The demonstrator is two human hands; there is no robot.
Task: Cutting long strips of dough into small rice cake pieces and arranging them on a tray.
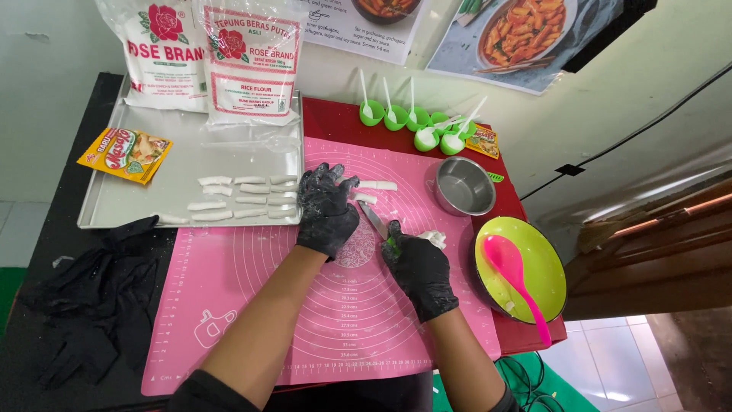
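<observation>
A small knife (374,220) is held in the black-gloved right hand (418,268), its blade laid on the pink mat (229,305) beside white dough pieces (377,185). The left hand (326,210) is spread flat, holding nothing, just beside the metal tray (145,202) where cut dough sticks (244,200) are lined up.

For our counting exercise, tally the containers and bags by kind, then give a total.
Small green plastic cups with white spoons: 6
White flour bags: 2
Round steel bowl: 1
Lime-green plastic bowl holding a pink spoon: 1
Yellow seasoning sachets: 2
Total: 12
</observation>
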